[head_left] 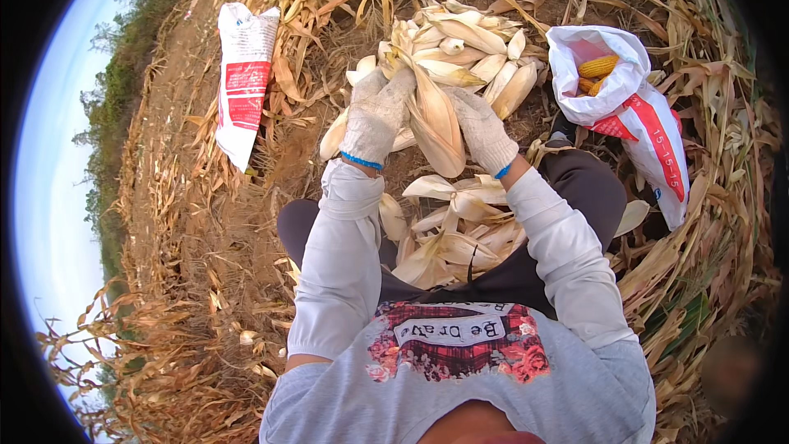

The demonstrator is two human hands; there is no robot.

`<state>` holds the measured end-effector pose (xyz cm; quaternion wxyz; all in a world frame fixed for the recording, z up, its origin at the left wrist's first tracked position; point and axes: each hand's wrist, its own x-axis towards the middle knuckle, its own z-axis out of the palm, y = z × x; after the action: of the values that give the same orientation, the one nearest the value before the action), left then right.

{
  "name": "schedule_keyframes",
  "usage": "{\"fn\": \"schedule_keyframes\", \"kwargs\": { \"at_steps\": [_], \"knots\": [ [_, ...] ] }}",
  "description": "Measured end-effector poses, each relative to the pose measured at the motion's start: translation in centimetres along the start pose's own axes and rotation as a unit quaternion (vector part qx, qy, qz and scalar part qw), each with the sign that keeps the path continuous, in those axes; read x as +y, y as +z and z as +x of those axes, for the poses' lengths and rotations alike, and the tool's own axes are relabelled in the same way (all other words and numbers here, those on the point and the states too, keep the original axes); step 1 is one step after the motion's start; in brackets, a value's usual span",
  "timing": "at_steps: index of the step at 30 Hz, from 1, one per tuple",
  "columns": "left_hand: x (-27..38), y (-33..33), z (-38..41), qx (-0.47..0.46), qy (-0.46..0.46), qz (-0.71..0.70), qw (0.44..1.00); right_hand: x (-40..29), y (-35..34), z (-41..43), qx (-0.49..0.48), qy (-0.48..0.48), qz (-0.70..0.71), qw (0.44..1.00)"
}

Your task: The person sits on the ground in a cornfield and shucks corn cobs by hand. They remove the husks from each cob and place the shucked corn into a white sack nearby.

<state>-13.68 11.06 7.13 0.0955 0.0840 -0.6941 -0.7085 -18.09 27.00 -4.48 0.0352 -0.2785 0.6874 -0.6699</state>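
Observation:
A corn ear in its pale dry husk (436, 126) is between my two hands in front of my lap, its husk leaves hanging down toward me. My left hand (377, 112), in a white knit glove with a blue cuff edge, grips it from the left. From the right, my right hand (484, 128), gloved the same way, holds the husk, its fingertips partly hidden behind the leaves. Just beyond lies a heap of unhusked corn ears (462, 43). Stripped husks (459, 240) are piled between my legs.
At the right stands an open white-and-red woven sack (653, 142) with husked yellow corn ears (598, 66) showing at its mouth. Another white-and-red sack (245, 86) lies flat at the left. Dry corn stalks (696, 259) cover the ground on the right, with more stalks (179, 351) at lower left.

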Motion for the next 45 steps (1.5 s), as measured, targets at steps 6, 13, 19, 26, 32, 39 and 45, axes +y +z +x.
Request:
{"fn": "schedule_keyframes", "kwargs": {
  "at_steps": [6,13,19,26,32,39,45],
  "knots": [
    [-1.3,0.0,-1.3,0.055,0.226,0.377,0.896,-6.4,0.1,0.2,0.125,-0.005,0.030,0.992],
    [-2.9,0.1,-2.2,0.059,0.255,0.418,0.870,-5.9,0.9,1.9,0.136,-0.138,-0.156,0.969],
    [-4.5,-0.8,-2.6,0.033,0.080,0.299,0.950,-4.9,1.1,1.6,0.090,-0.171,-0.177,0.965],
    [-6.8,-1.6,-2.2,0.070,0.120,0.261,0.955,-6.2,1.4,1.4,0.128,-0.064,-0.191,0.971],
    [-5.9,-1.3,-2.7,0.084,0.142,0.299,0.940,-6.8,0.8,1.2,0.018,-0.018,-0.195,0.981],
    [-6.2,-1.0,-2.8,0.064,0.204,0.344,0.914,-5.7,1.0,1.3,0.038,-0.062,-0.255,0.964],
    [-5.0,-0.5,-3.1,0.046,0.196,0.299,0.933,-5.0,0.5,1.3,0.034,-0.073,-0.181,0.980]
  ]
}}
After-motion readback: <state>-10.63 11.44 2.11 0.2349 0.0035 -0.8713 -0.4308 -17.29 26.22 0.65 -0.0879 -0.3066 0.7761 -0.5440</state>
